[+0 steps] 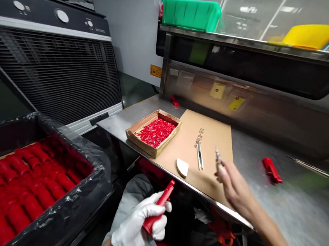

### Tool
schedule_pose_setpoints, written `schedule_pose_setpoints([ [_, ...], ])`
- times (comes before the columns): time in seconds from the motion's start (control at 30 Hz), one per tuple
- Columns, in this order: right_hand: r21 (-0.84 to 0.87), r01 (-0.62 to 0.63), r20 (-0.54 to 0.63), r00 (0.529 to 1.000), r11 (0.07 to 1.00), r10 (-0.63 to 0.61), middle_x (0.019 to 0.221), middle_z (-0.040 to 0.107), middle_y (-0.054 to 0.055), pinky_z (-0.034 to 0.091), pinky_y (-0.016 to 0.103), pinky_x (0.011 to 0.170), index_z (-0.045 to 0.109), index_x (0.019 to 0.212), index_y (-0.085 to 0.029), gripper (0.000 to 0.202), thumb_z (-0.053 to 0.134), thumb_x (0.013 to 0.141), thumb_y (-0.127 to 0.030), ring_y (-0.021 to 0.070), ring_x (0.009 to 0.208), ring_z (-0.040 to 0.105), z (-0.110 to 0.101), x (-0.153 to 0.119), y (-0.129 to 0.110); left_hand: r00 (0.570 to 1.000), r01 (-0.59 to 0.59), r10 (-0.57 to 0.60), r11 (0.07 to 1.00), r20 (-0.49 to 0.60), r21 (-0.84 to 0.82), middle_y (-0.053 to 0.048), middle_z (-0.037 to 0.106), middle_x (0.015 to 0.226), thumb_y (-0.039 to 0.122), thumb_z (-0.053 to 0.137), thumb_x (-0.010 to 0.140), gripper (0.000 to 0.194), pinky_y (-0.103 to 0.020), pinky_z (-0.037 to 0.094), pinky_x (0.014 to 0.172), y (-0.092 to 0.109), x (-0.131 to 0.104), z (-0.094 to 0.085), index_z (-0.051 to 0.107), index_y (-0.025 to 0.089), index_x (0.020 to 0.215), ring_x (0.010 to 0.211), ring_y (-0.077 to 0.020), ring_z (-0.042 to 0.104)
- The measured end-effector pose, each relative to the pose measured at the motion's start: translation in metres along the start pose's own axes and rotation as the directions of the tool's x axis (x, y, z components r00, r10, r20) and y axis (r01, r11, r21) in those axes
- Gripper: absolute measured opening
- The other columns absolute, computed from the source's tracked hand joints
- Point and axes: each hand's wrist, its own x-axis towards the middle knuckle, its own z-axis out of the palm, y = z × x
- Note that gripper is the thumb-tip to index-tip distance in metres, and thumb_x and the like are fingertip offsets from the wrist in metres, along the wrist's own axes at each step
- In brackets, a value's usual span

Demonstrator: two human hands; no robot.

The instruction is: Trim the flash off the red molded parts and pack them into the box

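Note:
My left hand [145, 222], in a white glove, is closed around a red plastic part [160, 203], a tapered tube with a narrow tip, held tilted up in front of the table edge. My bare right hand [233, 185] pinches a small metal tool [217, 158] with a thin, blurred tip, perhaps a craft knife. It hovers over the cardboard sheet [217, 134], apart from the red part. A slim silver cutter-like tool [199, 156] and a white wedge-shaped piece [182, 167] lie on that sheet. Beside them stands a shallow cardboard box [155, 152] of small red scraps.
A bin lined with black plastic [97, 163] at left holds many red tubular parts [25, 186]. On the metal table [305, 208] lie a red clip-like piece [271, 170] and a thin rod-like tool [309, 166]. Green basket [190, 15] and yellow container [311, 36] sit on the shelf.

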Motion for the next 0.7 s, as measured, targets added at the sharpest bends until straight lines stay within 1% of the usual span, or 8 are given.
schedule_pose_setpoints([
  [0.1, 0.194, 0.264, 0.046, 0.960, 0.945, -0.277, 0.137, 0.045, 0.010, 0.043, 0.031, 0.105, 0.031, 0.144, -0.026, 0.040, 0.027, 0.105, -0.035, 0.0205, 0.127, 0.046, 0.003, -0.033, -0.044, 1.000, 0.008, -0.012, 0.984, 0.020, 0.176, 0.002, 0.055, 0.055, 0.016, 0.063, 0.065, 0.058, -0.020, 0.028, 0.047, 0.000, 0.002, 0.010, 0.050, 0.011, 0.121, 0.044, -0.0067, 0.042],
  [0.17, 0.244, 0.338, 0.032, 0.934, 0.909, -0.355, 0.142, 0.041, 0.010, 0.042, 0.030, 0.107, 0.024, 0.148, -0.026, 0.044, 0.031, 0.104, -0.027, 0.0197, 0.132, 0.043, 0.008, -0.046, -0.060, 0.999, 0.037, -0.035, 0.944, -0.013, 0.327, 0.000, 0.061, 0.062, 0.013, 0.063, 0.061, 0.080, -0.020, 0.033, 0.049, -0.001, 0.007, 0.014, 0.039, 0.011, 0.137, 0.047, -0.0080, 0.047],
  [0.23, 0.232, 0.379, 0.005, 0.920, 0.896, -0.391, 0.143, 0.041, 0.010, 0.043, 0.031, 0.108, 0.021, 0.150, -0.026, 0.049, 0.034, 0.103, -0.022, 0.0207, 0.133, 0.042, 0.016, -0.052, -0.065, 0.998, 0.061, -0.042, 0.890, -0.052, 0.452, -0.001, 0.064, 0.066, 0.011, 0.063, 0.058, 0.090, -0.023, 0.040, 0.051, -0.002, 0.013, 0.012, 0.034, 0.011, 0.143, 0.048, -0.0096, 0.051],
  [0.37, 0.223, 0.364, -0.038, 0.930, 0.904, -0.366, 0.139, 0.045, 0.012, 0.047, 0.034, 0.104, 0.027, 0.149, -0.025, 0.048, 0.036, 0.102, -0.022, 0.0234, 0.129, 0.047, 0.035, -0.054, -0.058, 0.995, 0.076, -0.031, 0.836, -0.091, 0.544, -0.001, 0.065, 0.068, 0.013, 0.066, 0.065, 0.079, -0.027, 0.047, 0.056, -0.007, 0.021, 0.003, 0.045, 0.015, 0.141, 0.052, -0.0126, 0.056],
  [0.47, 0.253, 0.359, -0.068, 0.933, 0.899, -0.353, 0.131, 0.051, 0.013, 0.053, 0.032, 0.097, 0.029, 0.147, -0.025, 0.053, 0.050, 0.099, -0.030, 0.0245, 0.120, 0.055, 0.045, -0.055, -0.052, 0.997, -0.011, 0.051, 0.851, -0.061, 0.526, -0.007, 0.069, 0.082, 0.029, 0.074, 0.071, 0.060, -0.024, 0.044, 0.052, -0.007, 0.020, 0.000, 0.057, 0.016, 0.128, 0.054, -0.0121, 0.057],
  [0.53, 0.296, 0.363, -0.054, 0.930, 0.883, -0.364, 0.129, 0.054, 0.011, 0.054, 0.030, 0.095, 0.032, 0.145, -0.026, 0.060, 0.060, 0.094, -0.032, 0.0245, 0.117, 0.057, 0.047, -0.058, -0.049, 0.994, -0.046, 0.092, 0.843, -0.059, 0.535, -0.009, 0.069, 0.087, 0.042, 0.075, 0.074, 0.054, -0.022, 0.040, 0.047, -0.003, 0.017, 0.001, 0.060, 0.016, 0.118, 0.050, -0.0105, 0.056],
  [0.63, 0.377, 0.314, -0.016, 0.943, 0.871, -0.333, 0.132, 0.055, 0.009, 0.051, 0.031, 0.098, 0.040, 0.142, -0.029, 0.055, 0.063, 0.092, -0.031, 0.0240, 0.119, 0.057, 0.049, -0.062, -0.046, 0.998, -0.008, 0.045, 0.812, -0.049, 0.584, -0.007, 0.068, 0.074, 0.054, 0.070, 0.077, 0.057, -0.020, 0.034, 0.039, 0.007, 0.009, 0.006, 0.056, 0.015, 0.116, 0.041, -0.0097, 0.051],
  [0.7, 0.447, 0.222, 0.002, 0.968, 0.866, -0.249, 0.131, 0.057, 0.007, 0.049, 0.034, 0.101, 0.046, 0.138, -0.030, 0.048, 0.063, 0.093, -0.035, 0.0250, 0.120, 0.056, 0.049, -0.062, -0.047, 0.995, -0.037, 0.087, 0.809, -0.058, 0.587, -0.003, 0.064, 0.061, 0.059, 0.062, 0.081, 0.063, -0.020, 0.033, 0.038, 0.014, 0.004, 0.011, 0.051, 0.014, 0.124, 0.038, -0.0104, 0.048],
])
